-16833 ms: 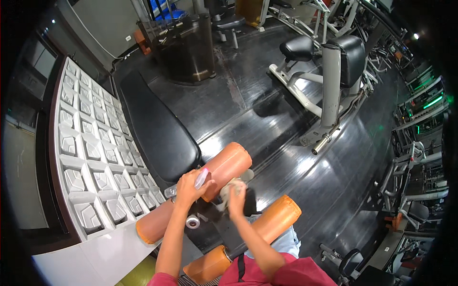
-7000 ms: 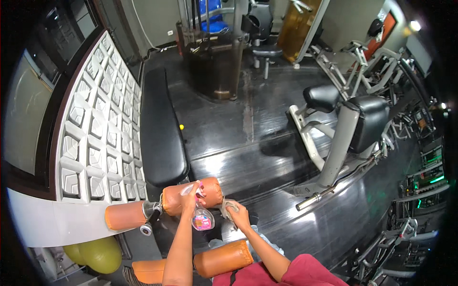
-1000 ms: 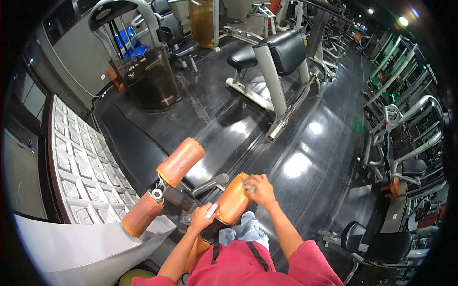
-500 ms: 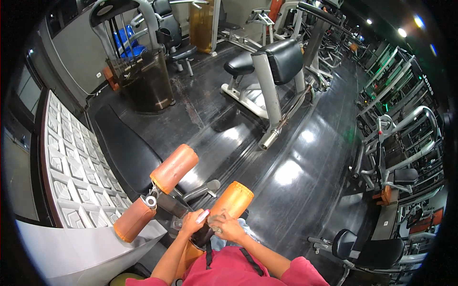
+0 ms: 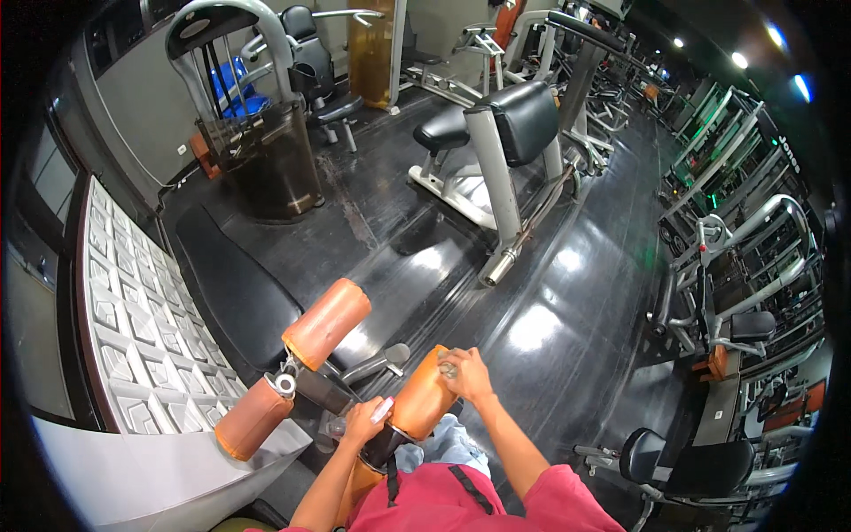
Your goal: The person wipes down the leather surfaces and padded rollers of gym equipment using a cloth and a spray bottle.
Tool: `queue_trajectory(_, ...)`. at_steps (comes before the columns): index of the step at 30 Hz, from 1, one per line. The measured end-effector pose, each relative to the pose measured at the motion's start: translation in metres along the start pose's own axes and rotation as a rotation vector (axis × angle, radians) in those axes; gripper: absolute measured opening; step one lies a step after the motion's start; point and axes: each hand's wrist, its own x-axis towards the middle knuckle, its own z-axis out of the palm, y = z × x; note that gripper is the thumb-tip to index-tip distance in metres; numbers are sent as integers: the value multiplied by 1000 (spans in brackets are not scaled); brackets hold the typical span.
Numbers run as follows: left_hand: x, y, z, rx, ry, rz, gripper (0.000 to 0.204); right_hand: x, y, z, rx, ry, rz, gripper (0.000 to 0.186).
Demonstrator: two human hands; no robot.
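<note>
An orange padded roller (image 5: pixel 424 399) lies slanted in front of me on a bench's metal frame. My right hand (image 5: pixel 467 376) presses on its far upper end, fingers curled over a small greyish wad (image 5: pixel 450 371) that looks like a cloth; most of it is hidden. My left hand (image 5: pixel 362 423) is closed beside the roller's near left side. From its fingers sticks a small white and pink object (image 5: pixel 383 409), whose kind I cannot make out. Two browner padded rollers, one farther off (image 5: pixel 326 324) and one nearer (image 5: pixel 254 418), sit to the left on the same frame.
A long black bench pad (image 5: pixel 235 275) stretches away at the left, beside a white patterned wall panel (image 5: pixel 142 310). Ahead stands a grey machine with a black pad (image 5: pixel 525 124). More gym machines (image 5: pixel 709 452) line the right side, over a shiny black floor (image 5: pixel 567 310).
My right hand has slid from the roller's near middle to its far upper end, away from my left hand. My left hand stays almost in place with the white and pink object.
</note>
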Motion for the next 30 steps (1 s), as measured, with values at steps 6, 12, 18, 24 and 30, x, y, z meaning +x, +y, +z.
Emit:
queue_trajectory(6,3,-7,7,79,19,13,20,-68,-58,60,-72,-1,-371,31)
queue_trajectory(12,-1,-13,6,56,27,6,16,-78,-73,57,-6,-185,-423,35)
queue_trajectory(18,-14,11,-11,15,34,29,20,-12,-8,25,-86,-13,-211,37)
queue_trajectory(24,-27,36,-6,-43,49,131,31,-3,-2,7,66,149,116,29)
queue_trajectory(30,-34,32,-1,21,95,89,43,-72,-60,60,-24,-4,-212,32)
